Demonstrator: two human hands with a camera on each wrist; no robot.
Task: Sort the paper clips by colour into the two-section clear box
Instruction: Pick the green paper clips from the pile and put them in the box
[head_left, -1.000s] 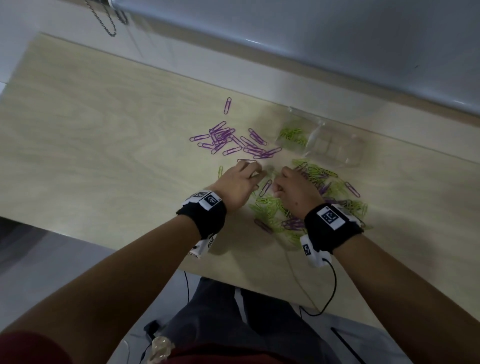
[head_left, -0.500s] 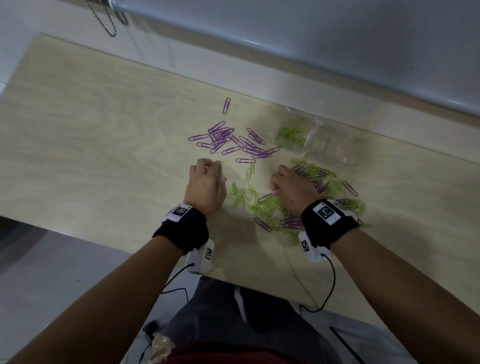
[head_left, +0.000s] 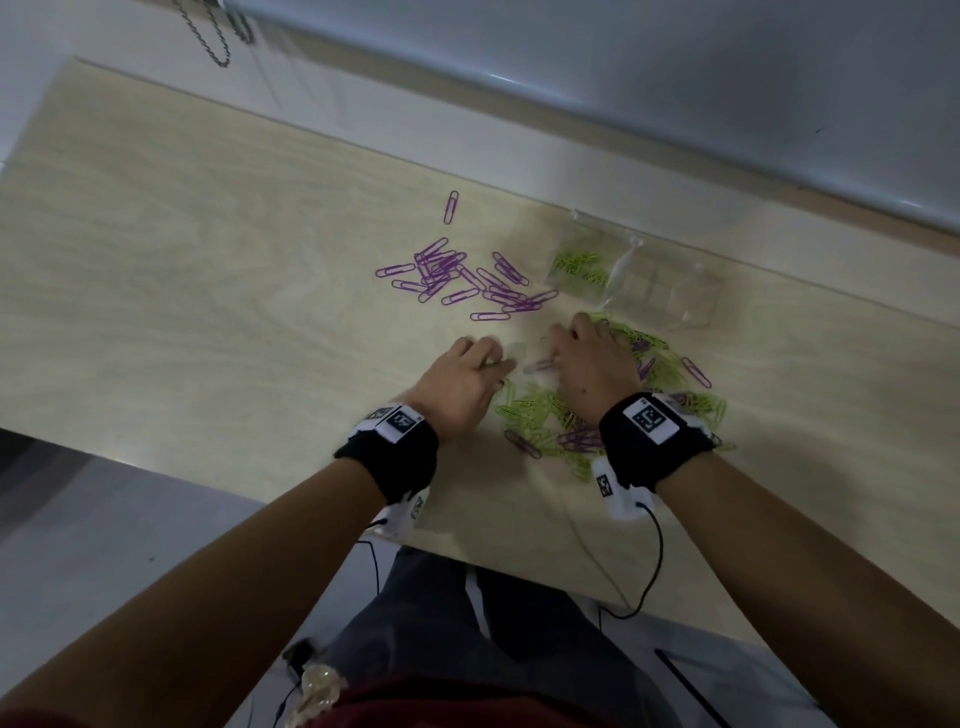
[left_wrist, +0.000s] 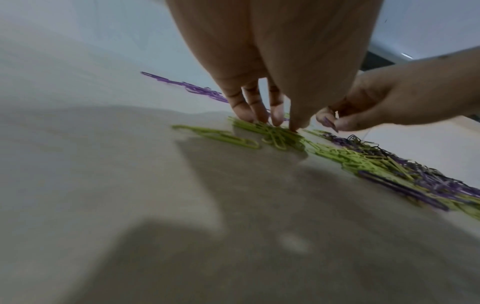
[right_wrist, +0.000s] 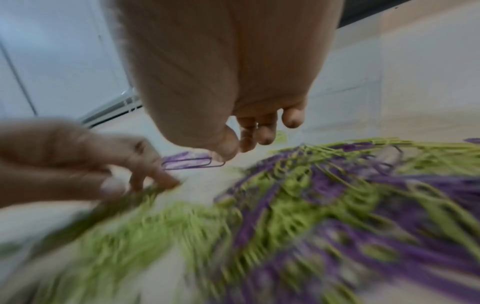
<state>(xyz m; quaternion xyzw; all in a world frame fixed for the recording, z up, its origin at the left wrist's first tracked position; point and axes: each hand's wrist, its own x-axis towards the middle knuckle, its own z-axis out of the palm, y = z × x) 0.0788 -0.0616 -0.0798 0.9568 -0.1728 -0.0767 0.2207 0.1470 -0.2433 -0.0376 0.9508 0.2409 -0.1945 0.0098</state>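
A mixed pile of green and purple paper clips (head_left: 550, 415) lies near the table's front edge. My left hand (head_left: 493, 361) rests its fairly straight fingertips (left_wrist: 275, 120) on a bunch of green clips (left_wrist: 278, 135) at the pile's left edge. My right hand (head_left: 557, 358) pinches one purple clip (right_wrist: 192, 163) between thumb and finger, just above the table and beside the left hand. Sorted purple clips (head_left: 457, 280) lie spread out farther back. The clear two-section box (head_left: 691, 296) sits behind the pile, with green clips (head_left: 579, 265) in its left section.
A single purple clip (head_left: 451, 207) lies alone behind the purple group. The table's front edge (head_left: 218, 483) runs just under my wrists. A wall and window ledge (head_left: 571, 156) close off the back. A bead chain (head_left: 218, 47) hangs at the top left.
My left hand has moved back right from the bare table onto the green clips. My right hand has shifted slightly away from me, pinching a purple clip.
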